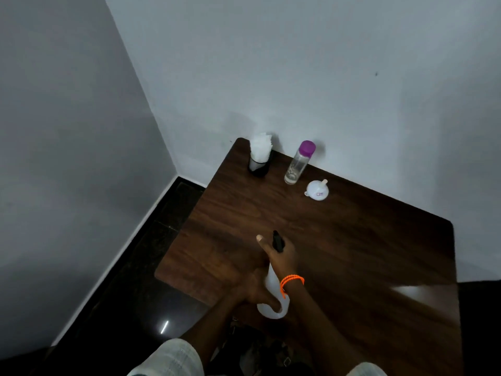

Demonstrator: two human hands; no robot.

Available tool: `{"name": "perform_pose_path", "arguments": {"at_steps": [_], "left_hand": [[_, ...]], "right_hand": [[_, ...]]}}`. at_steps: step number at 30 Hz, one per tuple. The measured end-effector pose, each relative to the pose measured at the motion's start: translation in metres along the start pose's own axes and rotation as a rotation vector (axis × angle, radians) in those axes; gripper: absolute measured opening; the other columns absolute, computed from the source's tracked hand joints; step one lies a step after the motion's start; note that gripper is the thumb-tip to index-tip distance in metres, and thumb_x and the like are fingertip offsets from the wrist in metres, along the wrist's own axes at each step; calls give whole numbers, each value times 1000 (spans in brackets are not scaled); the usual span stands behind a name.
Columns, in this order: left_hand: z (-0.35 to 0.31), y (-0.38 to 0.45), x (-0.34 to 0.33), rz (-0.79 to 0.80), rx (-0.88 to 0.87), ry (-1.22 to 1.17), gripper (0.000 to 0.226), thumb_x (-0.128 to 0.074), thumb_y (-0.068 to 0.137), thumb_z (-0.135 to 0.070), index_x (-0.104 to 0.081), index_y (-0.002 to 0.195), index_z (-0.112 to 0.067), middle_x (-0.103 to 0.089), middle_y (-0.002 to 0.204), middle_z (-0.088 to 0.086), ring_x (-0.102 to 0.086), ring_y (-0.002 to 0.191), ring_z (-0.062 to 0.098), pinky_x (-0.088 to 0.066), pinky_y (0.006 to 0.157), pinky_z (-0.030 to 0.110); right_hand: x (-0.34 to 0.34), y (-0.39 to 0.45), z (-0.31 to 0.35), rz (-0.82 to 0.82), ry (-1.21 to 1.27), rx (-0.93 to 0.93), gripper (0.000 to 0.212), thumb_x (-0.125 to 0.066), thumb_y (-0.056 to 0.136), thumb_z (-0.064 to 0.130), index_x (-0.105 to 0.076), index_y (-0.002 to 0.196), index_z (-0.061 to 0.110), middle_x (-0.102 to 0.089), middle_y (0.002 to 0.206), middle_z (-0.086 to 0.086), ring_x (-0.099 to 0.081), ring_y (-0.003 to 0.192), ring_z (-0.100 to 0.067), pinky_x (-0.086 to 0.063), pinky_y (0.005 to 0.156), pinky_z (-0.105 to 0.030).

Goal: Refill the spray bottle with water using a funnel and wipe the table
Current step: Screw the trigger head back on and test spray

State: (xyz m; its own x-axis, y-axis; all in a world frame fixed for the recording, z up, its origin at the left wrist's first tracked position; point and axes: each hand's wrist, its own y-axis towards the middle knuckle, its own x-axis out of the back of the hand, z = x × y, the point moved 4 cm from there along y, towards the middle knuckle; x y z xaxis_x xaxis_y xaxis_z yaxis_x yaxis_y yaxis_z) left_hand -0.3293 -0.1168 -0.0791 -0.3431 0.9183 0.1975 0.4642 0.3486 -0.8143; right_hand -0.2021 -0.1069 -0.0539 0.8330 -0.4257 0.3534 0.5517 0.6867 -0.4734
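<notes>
A dark wood-grain tabletop (352,240) fills the right and middle of the view, its far edge against a pale wall (271,63) and its far left corner close to where two walls meet. A black glossy floor (130,280) shows along the tabletop's left edge.

Near the tabletop's near left corner, both hands hold a white spray bottle (271,308) that is tilted, base toward the person and head pointing away. The left hand (252,291) wraps the bottle's lower body, fingers curled round it in a closed grip. The right hand (280,256), with an orange band (291,282) at the wrist, closes round the bottle's neck and black spray head (278,241), the thumb sticking out to the left. Whether the bottle's base touches the tabletop cannot be told.

At the far left corner stands a dark holder (259,168) with white paper tissues (260,147) rising out of it. Just to its right along the far edge stands a clear bottle (296,166) with a purple cap (307,147), upright and holding a little liquid at the bottom. Near it, further right and slightly closer, a small white funnel (316,189) lies on the tabletop, wide mouth down and spout pointing up and away. The funnel and the clear bottle sit apart from each other and well apart from the hands.

Pale sleeves (168,359) show at the bottom edge.
</notes>
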Motion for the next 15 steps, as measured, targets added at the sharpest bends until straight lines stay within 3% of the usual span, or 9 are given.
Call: {"name": "perform_pose_path", "arguments": {"at_steps": [5,10,15], "left_hand": [[-23,0,-31,84,-81,20,121,-97,38,-51,-45,145,-26,-57,141,2,-55,130,20,-47,102,29],[-41,-1,-48,96,-134,113,112,-95,43,-53,-50,142,-25,-60,139,1,-57,128,19,-48,104,29],[-59,-1,-55,135,-121,234,118,-94,44,-53,-43,147,-27,-53,146,0,-51,135,19,-43,109,29]], "right_hand": [[34,-2,-24,-21,-16,-95,41,-84,70,57,-72,83,20,-74,81,1,-71,78,-15,-60,78,-40],[59,-7,-39,-105,-36,-109,43,-82,71,60,-68,72,19,-68,67,3,-66,65,-14,-51,60,-30],[81,-14,-48,-235,-4,-128,40,-82,72,59,-63,66,24,-64,64,8,-62,62,-10,-44,59,-25]]}}
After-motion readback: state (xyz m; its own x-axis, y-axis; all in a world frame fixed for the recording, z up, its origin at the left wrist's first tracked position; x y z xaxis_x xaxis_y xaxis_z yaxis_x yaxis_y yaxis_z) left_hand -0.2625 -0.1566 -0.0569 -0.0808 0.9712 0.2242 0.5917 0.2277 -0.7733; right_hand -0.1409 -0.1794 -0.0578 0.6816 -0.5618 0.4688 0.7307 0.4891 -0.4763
